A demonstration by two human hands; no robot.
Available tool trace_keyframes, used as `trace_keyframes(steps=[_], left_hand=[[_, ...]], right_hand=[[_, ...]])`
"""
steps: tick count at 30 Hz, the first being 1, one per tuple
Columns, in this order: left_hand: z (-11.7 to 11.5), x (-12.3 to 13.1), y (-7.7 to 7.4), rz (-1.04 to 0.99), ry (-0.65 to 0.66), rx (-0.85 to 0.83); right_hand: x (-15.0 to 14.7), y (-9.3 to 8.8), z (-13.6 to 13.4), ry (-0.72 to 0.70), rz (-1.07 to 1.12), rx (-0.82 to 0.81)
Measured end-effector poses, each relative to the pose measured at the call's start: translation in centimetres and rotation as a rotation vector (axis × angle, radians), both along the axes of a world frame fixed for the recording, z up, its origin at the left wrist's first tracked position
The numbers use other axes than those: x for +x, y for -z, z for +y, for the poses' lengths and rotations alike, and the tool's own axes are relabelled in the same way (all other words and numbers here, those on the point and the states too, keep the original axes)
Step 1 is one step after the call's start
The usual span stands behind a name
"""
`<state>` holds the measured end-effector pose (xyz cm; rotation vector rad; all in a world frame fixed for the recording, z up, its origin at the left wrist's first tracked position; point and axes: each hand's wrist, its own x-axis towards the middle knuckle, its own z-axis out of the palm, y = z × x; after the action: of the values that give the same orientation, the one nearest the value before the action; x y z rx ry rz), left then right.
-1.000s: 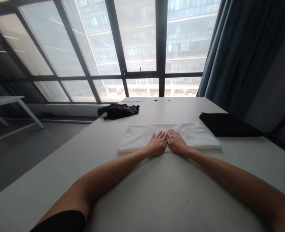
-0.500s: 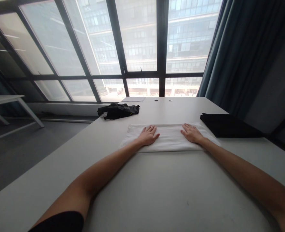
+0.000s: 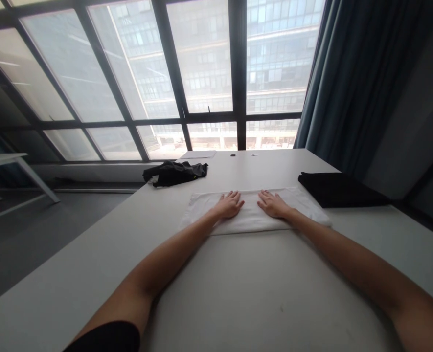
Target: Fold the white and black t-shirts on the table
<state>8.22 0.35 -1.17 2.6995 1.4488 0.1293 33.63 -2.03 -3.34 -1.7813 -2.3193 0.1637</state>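
A folded white cloth (image 3: 253, 215) lies flat on the white table (image 3: 238, 274). My left hand (image 3: 230, 204) rests palm down on its middle-left part, fingers spread. On the cloth's middle, a short gap to the right, my right hand (image 3: 273, 203) also lies flat with its fingers apart. Neither hand grips anything. Some light wrinkles show in the cloth around the hands.
A crumpled black garment (image 3: 175, 173) lies at the table's left edge, and a folded black cloth (image 3: 341, 189) at the right. White sheets (image 3: 198, 154) sit at the far end, before windows. Another table (image 3: 3, 159) stands at the left.
My right hand has slid left over the white cloth, closer to my left hand. My left hand has hardly moved on the cloth. The view has shifted slightly.
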Motion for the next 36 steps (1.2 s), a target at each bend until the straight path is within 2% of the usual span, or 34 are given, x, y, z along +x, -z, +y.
trace_keyframes(steps=[3,8,10,12,16,19,22,24,26,29,32,36], left_hand=[[0.2,-0.8,0.7,0.0,0.028,-0.004],[1.4,-7.4,0.8,0.026,-0.096,0.033],[1.7,-9.6,0.5,0.042,-0.158,0.025],[1.7,-10.9,0.3,0.048,-0.211,0.018],[1.6,-11.3,0.3,0.037,-0.329,0.012],[1.4,-10.9,0.0,0.03,-0.424,0.015],[0.4,-9.7,-0.9,0.028,-0.456,0.07],[-1.0,-8.2,-1.3,0.006,-0.325,0.127],[-3.0,-6.1,-1.3,-0.037,-0.109,0.155],[-6.2,-3.3,-0.4,-0.069,0.136,0.1],[-8.1,-2.0,0.5,-0.031,0.221,0.016],[-8.5,-2.2,0.8,-0.006,0.215,-0.024]], right_hand=[[2.7,0.1,0.2,0.041,0.004,0.001],[11.2,-0.1,-0.2,0.205,0.017,0.02],[12.7,-0.1,-0.3,0.224,0.018,0.022],[13.0,0.1,-0.4,0.226,0.011,0.038],[12.1,-0.1,-0.8,0.243,-0.019,0.115],[11.0,-0.9,-1.6,0.266,-0.044,0.224],[8.3,-1.7,-2.6,0.265,-0.052,0.326],[5.3,-1.8,-3.5,0.26,-0.04,0.359],[1.7,-1.5,-4.6,0.222,-0.015,0.361],[-2.8,-0.7,-6.5,-0.011,0.03,0.282],[-4.5,-0.3,-7.5,-0.124,0.005,0.111],[-3.9,-0.4,-7.4,-0.109,-0.01,0.009]])
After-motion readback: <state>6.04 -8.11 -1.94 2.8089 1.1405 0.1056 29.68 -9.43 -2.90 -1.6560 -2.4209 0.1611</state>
